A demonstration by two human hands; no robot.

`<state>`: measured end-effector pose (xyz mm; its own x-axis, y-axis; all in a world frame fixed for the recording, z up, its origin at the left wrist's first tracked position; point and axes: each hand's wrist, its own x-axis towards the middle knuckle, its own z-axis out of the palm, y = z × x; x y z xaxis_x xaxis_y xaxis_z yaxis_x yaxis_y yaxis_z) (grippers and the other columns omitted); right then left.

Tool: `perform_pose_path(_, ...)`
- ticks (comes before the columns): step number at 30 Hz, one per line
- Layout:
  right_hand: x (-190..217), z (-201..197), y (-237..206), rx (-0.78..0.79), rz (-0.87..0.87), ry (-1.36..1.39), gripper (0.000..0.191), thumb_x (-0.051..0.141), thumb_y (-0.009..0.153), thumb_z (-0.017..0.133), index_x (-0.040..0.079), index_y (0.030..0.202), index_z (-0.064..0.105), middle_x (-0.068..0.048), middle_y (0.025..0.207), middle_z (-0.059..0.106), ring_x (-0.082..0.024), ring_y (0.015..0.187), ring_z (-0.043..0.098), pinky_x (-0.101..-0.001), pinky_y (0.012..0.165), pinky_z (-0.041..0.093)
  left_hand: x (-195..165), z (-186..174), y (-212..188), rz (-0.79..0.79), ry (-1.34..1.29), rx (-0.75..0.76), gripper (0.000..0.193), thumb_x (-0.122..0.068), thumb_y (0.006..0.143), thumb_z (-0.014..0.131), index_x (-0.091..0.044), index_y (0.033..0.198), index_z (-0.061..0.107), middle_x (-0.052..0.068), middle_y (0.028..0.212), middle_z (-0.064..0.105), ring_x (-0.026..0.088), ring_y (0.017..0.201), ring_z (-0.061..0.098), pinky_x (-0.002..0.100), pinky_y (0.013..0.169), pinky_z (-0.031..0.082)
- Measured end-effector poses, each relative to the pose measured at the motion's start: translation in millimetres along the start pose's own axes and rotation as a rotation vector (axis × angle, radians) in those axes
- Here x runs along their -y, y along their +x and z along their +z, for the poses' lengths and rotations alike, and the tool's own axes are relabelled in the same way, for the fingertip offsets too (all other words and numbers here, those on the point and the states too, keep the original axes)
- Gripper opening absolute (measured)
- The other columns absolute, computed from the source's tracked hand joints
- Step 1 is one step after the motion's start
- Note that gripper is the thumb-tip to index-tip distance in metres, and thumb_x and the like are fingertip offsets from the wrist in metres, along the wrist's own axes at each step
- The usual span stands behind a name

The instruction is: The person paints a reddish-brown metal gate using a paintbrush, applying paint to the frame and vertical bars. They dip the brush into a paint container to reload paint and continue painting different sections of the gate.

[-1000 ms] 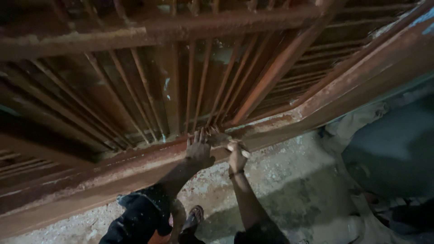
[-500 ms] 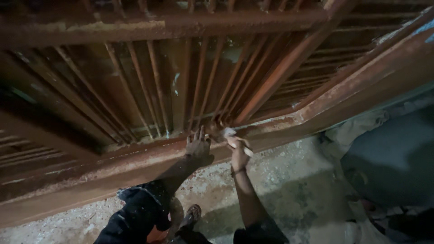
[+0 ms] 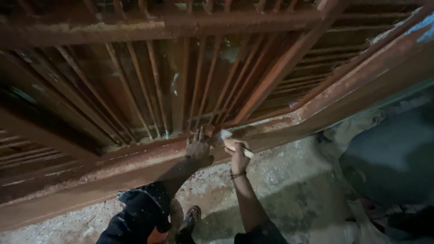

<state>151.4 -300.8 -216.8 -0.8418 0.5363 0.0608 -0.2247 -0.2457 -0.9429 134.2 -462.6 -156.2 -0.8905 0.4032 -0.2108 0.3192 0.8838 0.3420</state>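
A rusty red-brown metal gate frame (image 3: 113,167) with several thin vertical bars (image 3: 153,90) and a diagonal brace stands in front of me. My left hand (image 3: 197,147) lies flat with fingers spread on the bottom rail, next to the feet of the bars. My right hand (image 3: 238,156) is closed around a pale wooden-handled brush (image 3: 228,139), whose tip touches the rail just right of my left hand. A dark band sits on my right wrist.
Gritty pale concrete floor (image 3: 289,180) runs below the rail. My foot in a sandal (image 3: 190,219) and dark trouser leg (image 3: 140,214) are at the bottom. A grey-blue heap of cloth or sacking (image 3: 389,153) lies at the right.
Both hands have shifted slightly along the bottom rail; the brush has come into clearer view in my right hand and now touches the rail. The view has tilted a little.
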Motion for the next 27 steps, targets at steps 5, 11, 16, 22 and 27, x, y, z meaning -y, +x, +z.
perform_pose_path(5, 0.6, -1.9, -8.9, 0.072, -0.134, -0.087, 0.012, 0.007, 0.096, 0.063, -0.001, 0.092, 0.071, -0.005, 0.093, 0.07, -0.014, 0.088, 0.066, -0.0299, 0.083, 0.056, 2.8, -1.5, -4.3, 0.008, -0.006, 0.065, 0.07, -0.04, 0.081, 0.072, -0.008, 0.14, 0.056, 0.026, 0.173, 0.008, 0.042, 0.16, 0.014, 0.066, 0.12, 0.026)
perform_pose_path(11, -7.9, 5.2, -13.8, -0.053, -0.062, 0.023, 0.009, 0.007, 0.09, 0.062, 0.003, 0.089, 0.07, -0.003, 0.092, 0.071, -0.014, 0.084, 0.068, -0.0333, 0.074, 0.061, 7.2, -4.6, -9.8, 0.002, -0.062, -0.05, 0.105, -0.043, 0.075, 0.078, 0.001, 0.157, 0.031, 0.026, 0.166, 0.008, 0.042, 0.152, 0.014, 0.068, 0.114, 0.025)
perform_pose_path(16, -6.6, 9.7, -15.4, -0.09, -0.125, -0.066, 0.011, 0.006, 0.095, 0.068, -0.002, 0.091, 0.073, -0.006, 0.088, 0.07, -0.015, 0.08, 0.065, -0.0291, 0.072, 0.056, 14.6, -10.3, -12.7, -0.038, -0.011, 0.058, 0.082, -0.042, 0.081, 0.074, -0.009, 0.15, 0.042, 0.026, 0.171, 0.005, 0.043, 0.158, 0.011, 0.069, 0.118, 0.023)
perform_pose_path(22, -3.6, 13.3, -20.6, 0.011, -0.296, -0.158, 0.011, 0.006, 0.096, 0.062, 0.0, 0.096, 0.071, -0.009, 0.094, 0.074, -0.016, 0.087, 0.07, -0.0279, 0.082, 0.058, 18.0, -14.1, -15.9, -0.031, -0.015, 0.045, 0.085, -0.042, 0.079, 0.076, -0.007, 0.149, 0.042, 0.027, 0.169, 0.008, 0.042, 0.157, 0.012, 0.069, 0.119, 0.022)
perform_pose_path(27, -4.1, 16.3, -14.5, -0.091, -0.015, 0.023, 0.011, 0.007, 0.096, 0.062, 0.0, 0.094, 0.07, -0.007, 0.094, 0.072, -0.016, 0.087, 0.069, -0.0305, 0.079, 0.058, 17.5, -22.1, -16.8, -0.004, -0.055, 0.018, 0.087, -0.041, 0.075, 0.077, -0.01, 0.149, 0.042, 0.026, 0.167, 0.007, 0.042, 0.155, 0.011, 0.07, 0.116, 0.023)
